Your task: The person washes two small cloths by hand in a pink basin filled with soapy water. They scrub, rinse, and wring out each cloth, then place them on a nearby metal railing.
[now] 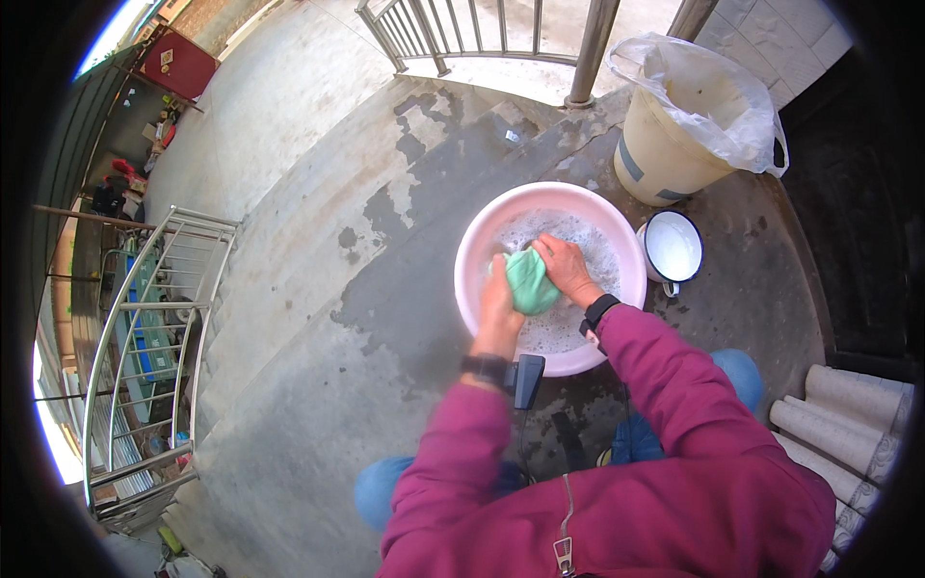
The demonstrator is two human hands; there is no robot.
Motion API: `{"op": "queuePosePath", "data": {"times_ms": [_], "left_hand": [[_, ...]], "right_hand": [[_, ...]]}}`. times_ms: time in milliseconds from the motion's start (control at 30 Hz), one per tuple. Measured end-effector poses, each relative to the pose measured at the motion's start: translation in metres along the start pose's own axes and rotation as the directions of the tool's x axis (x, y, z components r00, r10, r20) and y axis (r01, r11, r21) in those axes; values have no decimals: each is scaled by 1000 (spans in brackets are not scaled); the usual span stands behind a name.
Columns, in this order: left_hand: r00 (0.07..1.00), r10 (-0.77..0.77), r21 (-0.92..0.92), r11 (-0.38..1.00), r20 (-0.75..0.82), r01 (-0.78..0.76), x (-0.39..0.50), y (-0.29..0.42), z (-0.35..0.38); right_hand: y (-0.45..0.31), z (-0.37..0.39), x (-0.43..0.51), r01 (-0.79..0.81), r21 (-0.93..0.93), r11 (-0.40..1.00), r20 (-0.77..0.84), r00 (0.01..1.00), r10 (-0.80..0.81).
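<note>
A bunched green cloth (531,283) is held between both my hands over a pink plastic basin (478,217). My left hand (498,296) grips the cloth's left side, and its outline is a little blurred. On the upper right, my right hand (565,266) has its fingers closed on the same cloth. Below them, foamy water (553,334) with white suds partly fills the basin. Whether the cloth's underside touches the water is hidden. Each wrist carries a dark strap, the left one with a small dark device (530,381).
Right of the basin stands a white enamel mug (673,247) with a dark rim. Behind it is a cream bucket (654,155) lined with a plastic bag. Metal railings (506,29) rise at the back and left. Rolled patterned sheets (831,426) lie lower right. The concrete floor (289,404) has wet patches.
</note>
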State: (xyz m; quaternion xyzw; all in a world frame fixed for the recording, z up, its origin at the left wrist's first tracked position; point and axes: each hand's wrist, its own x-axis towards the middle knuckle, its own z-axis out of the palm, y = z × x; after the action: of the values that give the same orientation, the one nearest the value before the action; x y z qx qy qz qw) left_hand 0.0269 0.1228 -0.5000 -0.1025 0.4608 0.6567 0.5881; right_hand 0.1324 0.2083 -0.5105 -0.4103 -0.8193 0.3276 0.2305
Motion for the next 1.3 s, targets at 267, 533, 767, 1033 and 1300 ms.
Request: {"op": "queuePosePath", "data": {"times_ms": [267,533,767,1033,1300], "left_hand": [[983,107,430,902,-150,-33,-31,36,7],[994,90,321,945,-54,-68,-21,39,-11],[983,179,177,970,-39,-170,-6,47,-13],[966,257,201,948,-24,-247,-14,53,-11],[953,95,484,844,287,-230,-14,45,10]], "right_hand": [[48,31,-20,-284,107,953,261,933,249],[32,12,-33,14,-228,974,490,866,102],[-27,-41,23,166,-9,986,72,984,-165],[-33,-32,-10,179,-367,913,567,821,67],[-100,-120,36,380,115,918,395,830,-393]]}}
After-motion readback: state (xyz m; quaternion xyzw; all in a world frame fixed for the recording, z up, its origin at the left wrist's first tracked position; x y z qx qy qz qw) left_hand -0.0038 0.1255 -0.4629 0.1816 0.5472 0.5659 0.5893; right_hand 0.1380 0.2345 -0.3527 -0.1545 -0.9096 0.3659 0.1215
